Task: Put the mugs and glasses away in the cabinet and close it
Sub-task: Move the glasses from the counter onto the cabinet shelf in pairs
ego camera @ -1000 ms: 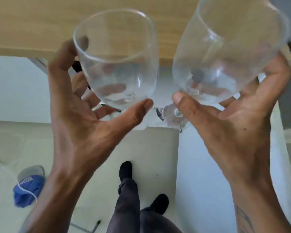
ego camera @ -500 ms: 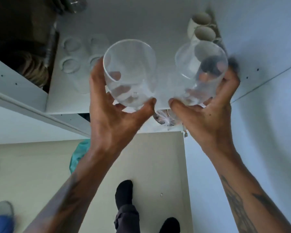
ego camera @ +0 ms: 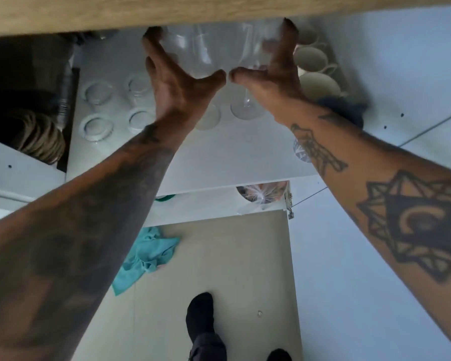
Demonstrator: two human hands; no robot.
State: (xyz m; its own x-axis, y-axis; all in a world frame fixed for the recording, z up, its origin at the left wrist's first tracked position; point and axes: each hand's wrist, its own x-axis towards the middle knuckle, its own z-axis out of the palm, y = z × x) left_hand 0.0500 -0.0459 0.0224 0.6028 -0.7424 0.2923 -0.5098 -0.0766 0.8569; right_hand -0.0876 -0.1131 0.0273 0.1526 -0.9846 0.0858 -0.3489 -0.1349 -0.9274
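Clear glossy wine glasses [ego camera: 206, 52], matt white shelf [ego camera: 232, 157], seemingly ceramic mugs [ego camera: 310, 58]

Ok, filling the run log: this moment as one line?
left hand: holds wine glass | right hand: holds second wine glass | both on cabinet shelf | door: open

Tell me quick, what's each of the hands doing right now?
Left hand: closed around a wine glass on the cabinet shelf.
Right hand: closed around the other wine glass beside it.
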